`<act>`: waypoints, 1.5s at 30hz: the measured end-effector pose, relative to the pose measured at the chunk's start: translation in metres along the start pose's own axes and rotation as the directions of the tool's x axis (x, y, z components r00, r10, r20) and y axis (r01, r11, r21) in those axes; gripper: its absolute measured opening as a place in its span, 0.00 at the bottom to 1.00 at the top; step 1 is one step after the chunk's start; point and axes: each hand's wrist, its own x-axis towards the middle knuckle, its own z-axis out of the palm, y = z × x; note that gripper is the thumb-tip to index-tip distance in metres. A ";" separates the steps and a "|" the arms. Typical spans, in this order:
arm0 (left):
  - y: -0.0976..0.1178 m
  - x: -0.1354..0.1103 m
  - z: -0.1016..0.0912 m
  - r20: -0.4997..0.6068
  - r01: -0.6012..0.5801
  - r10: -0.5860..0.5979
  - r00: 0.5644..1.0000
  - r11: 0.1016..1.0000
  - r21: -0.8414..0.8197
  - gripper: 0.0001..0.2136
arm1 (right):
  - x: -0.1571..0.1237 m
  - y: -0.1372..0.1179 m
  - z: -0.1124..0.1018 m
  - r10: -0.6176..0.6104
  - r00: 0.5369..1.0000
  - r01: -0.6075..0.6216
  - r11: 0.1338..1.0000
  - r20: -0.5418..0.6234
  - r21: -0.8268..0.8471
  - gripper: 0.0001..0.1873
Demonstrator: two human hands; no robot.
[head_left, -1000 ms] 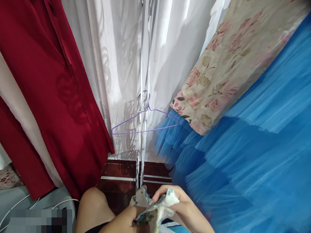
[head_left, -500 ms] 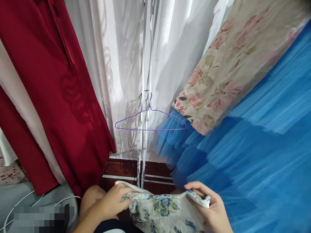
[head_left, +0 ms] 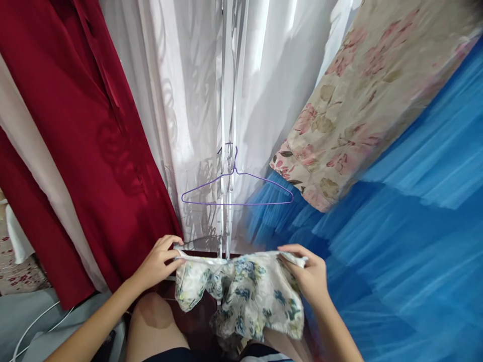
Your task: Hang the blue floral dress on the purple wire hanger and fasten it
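Note:
A white floral garment (head_left: 245, 286) with blue and yellow-green flowers stretches between both my hands, its lower part hanging crumpled over my lap. At its left end, my left hand (head_left: 158, 261) pinches the upper edge between thumb and fingers. My right hand (head_left: 311, 274) grips the other end, with a bit of cloth sticking out past the thumb. What sort of garment it is I cannot tell. Just beyond it, a bare purple wire hanger (head_left: 256, 204) hangs from a white metal stand, touched by neither hand.
The upright metal stand (head_left: 224, 100) rises before a white curtain (head_left: 188, 100). Long red clothing (head_left: 124, 201) hangs at the left, a pink-flowered beige cloth (head_left: 339, 130) and layered blue tulle (head_left: 407, 261) at the right. White cables (head_left: 33, 314) lie over grey fabric at lower left.
Both hands have lifted the floral garment up and forward, towards the hanger, and more of it now hangs below. My left hand has also shifted left, pulling the edge straighter.

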 end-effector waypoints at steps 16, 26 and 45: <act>-0.034 0.111 -0.070 -0.337 0.321 -0.240 0.911 0.923 0.212 0.18 | 0.121 -0.008 0.081 -0.154 0.969 0.222 0.889 0.194 -0.400 0.20; -0.068 0.118 -0.042 -0.278 0.528 -0.500 0.820 0.849 0.032 0.23 | 0.093 -0.017 0.081 -0.168 0.969 0.223 0.914 0.182 -0.339 0.21; 0.051 0.161 -0.047 -0.342 0.040 -0.042 0.939 0.999 -0.014 0.15 | 0.061 -0.019 0.034 -0.230 0.967 0.201 0.952 -0.107 -0.233 0.40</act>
